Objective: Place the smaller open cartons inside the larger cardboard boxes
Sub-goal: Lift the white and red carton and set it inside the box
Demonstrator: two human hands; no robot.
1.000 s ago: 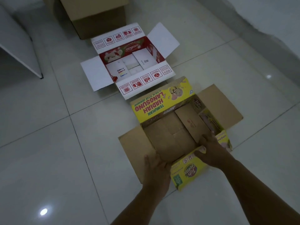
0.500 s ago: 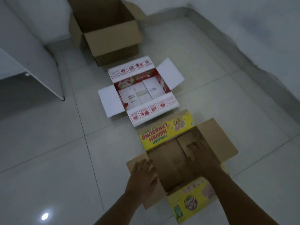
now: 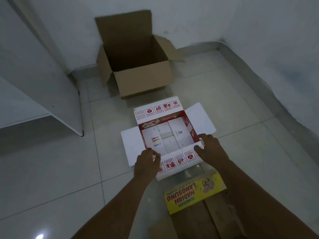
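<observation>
A white and red open carton [image 3: 200, 118] lies on the floor tiles with its four flaps spread out. My left hand [image 3: 146, 165] grips its near flap at the left corner. My right hand [image 3: 209, 149] holds the near right corner, thumb on the flap and fingers over the rim. A yellow open carton [image 3: 193, 194] sits just in front of me, partly under my right forearm. A large plain brown cardboard box [image 3: 143, 80] stands open against the far wall, empty inside.
A white board or panel [image 3: 51, 94] leans at the left, its foot near the brown box. Walls meet in a corner at the back right [image 3: 221, 40]. Bare floor tiles stretch to the left and right of the cartons.
Both hands have left the yellow carton and moved forward onto the near flap of the white and red carton. The view has tilted up, showing the whole brown box.
</observation>
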